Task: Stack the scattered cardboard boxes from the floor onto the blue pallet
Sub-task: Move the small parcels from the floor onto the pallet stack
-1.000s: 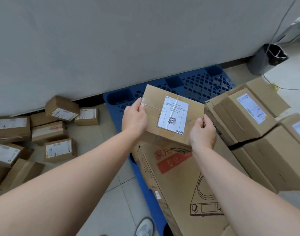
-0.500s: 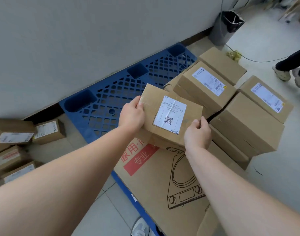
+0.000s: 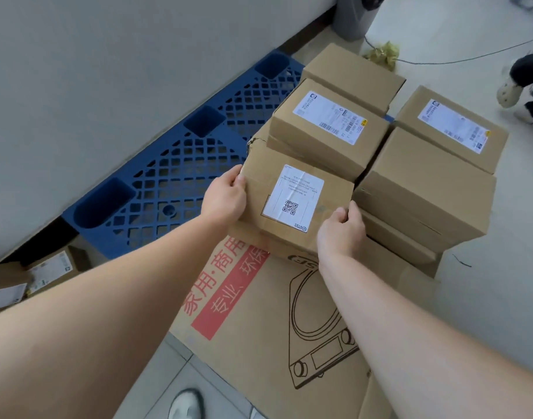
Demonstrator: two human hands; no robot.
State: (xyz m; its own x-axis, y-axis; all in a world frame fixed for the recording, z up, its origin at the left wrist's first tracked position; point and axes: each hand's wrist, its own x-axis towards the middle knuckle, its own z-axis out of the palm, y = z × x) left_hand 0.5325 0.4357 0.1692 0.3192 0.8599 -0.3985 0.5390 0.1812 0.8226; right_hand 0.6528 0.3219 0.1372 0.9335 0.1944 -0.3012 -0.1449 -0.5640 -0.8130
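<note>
- Compared with half a second ago, the small cardboard box (image 3: pixel 292 207) now lies farther up and to the right in the frame. It was apart from the stacked boxes then; now its far edge is up against them.
- The view has also swung to the right, so only a few loose boxes (image 3: pixel 47 267) remain visible on the floor at the lower left edge.
- The small cardboard box, with a white QR-code label on top, sits at the centre of the frame, low over a large flat carton (image 3: pixel 274 328) printed with red Chinese text and a line drawing of a cooker. Whether it rests on the carton cannot be told.
- The blue pallet (image 3: pixel 168 182), an open plastic grid, runs diagonally from centre left to upper centre along a plain grey wall (image 3: pixel 108 71).
- Just beyond the held box is a labelled box (image 3: pixel 325 128) on a torn one, with a plain box (image 3: pixel 352 74) behind it.
- To the right stands a second stack (image 3: pixel 425 189), with another labelled box (image 3: pixel 452 128) at its far side.
- The pale tiled floor (image 3: pixel 516 237) fills the right side. A grey bin (image 3: pixel 354 16) stands at the top, and a thin cable (image 3: pixel 440 60) runs across the floor beside it.
- Another person's shoes (image 3: pixel 513 92) show at the upper right edge; the wearer's own shoe (image 3: pixel 183 403) shows at the bottom.
- Both bare arms reach in from the bottom corners.
- The left hand (image 3: pixel 224 201) grips the box's left side, thumb over the top edge.
- The right hand (image 3: pixel 340 234) grips the near right corner, its fingers (image 3: pixel 346 214) curled round the edge.
</note>
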